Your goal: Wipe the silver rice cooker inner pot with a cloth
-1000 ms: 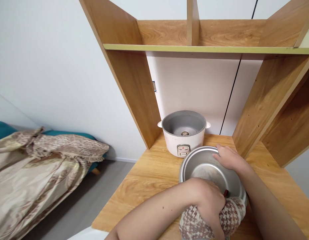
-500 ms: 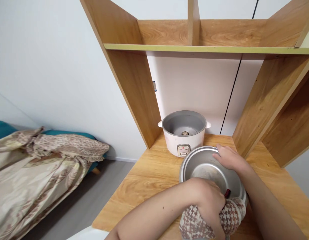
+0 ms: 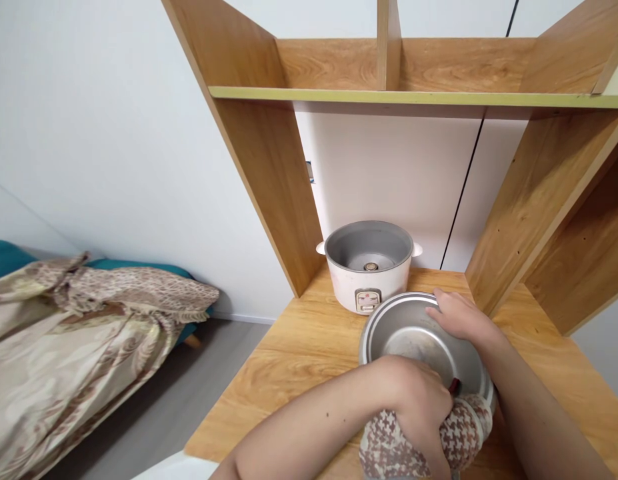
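Note:
A silver metal inner pot (image 3: 419, 317) tilts on the wooden desk, its open mouth toward me. My right hand (image 3: 457, 315) grips its far right rim, thumb inside and the other fingers over the edge. Over the near side, my left hand (image 3: 421, 403) is closed on a brown-and-white houndstooth cloth (image 3: 461, 433). Its fingertips are hidden inside the pot. A small dark red piece (image 3: 455, 386) shows beside that hand; I cannot tell what it is. Behind the pot stands a white rice cooker body (image 3: 369, 287), lidless, with the round heating centre visible inside.
Wooden shelf panels (image 3: 259, 173) rise at both sides of the desk (image 3: 269, 380), with a yellow-edged shelf (image 3: 413, 98) across the top. On the left is a bed (image 3: 89, 360) with a patterned cover. A white rounded edge (image 3: 176, 467) shows below the desk.
Hardly anything differs. Both hands keep their places on the pot and cloth, and the view has shifted very slightly.

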Motion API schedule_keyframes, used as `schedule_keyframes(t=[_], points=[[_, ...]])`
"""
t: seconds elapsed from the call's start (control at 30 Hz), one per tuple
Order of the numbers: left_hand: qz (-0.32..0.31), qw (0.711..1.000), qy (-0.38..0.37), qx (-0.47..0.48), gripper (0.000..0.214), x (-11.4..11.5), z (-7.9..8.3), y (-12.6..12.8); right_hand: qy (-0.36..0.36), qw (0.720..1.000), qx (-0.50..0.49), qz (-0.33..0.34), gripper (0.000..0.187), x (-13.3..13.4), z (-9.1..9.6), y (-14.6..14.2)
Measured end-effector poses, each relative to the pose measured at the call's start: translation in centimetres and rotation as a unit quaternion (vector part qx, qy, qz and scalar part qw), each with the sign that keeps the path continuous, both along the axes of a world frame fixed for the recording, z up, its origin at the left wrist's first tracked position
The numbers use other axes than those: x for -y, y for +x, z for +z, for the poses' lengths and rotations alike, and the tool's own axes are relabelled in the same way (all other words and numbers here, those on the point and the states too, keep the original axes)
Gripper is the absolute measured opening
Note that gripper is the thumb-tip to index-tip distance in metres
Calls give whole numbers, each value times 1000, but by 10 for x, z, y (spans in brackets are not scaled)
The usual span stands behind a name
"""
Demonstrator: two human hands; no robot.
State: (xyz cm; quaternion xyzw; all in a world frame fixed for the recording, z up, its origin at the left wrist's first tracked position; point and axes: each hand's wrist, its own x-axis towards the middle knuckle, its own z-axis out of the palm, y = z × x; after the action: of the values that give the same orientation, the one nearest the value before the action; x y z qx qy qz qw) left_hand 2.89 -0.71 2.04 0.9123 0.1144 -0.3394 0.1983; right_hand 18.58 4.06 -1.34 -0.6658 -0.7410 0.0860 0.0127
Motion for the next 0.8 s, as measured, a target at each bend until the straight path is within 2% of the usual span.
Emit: schedule_keyframes(t=[0.27,0.47,0.63,0.8], points=[[2,1000,-22,-13,80,1,-5,1,-1,1000,-5,-1,35,0,0,0],[0,999,-25,-40,77,1,-2,2,0,1000,-8,1,34,0,-2,1],[3,1000,-2,-8,79,0,-1,0,-3,1000,-7,0,33,-1,-3,2],[10,1000,-13,5,83,0,-4,-1,-3,1000,-7,-1,32,-1,-2,1]])
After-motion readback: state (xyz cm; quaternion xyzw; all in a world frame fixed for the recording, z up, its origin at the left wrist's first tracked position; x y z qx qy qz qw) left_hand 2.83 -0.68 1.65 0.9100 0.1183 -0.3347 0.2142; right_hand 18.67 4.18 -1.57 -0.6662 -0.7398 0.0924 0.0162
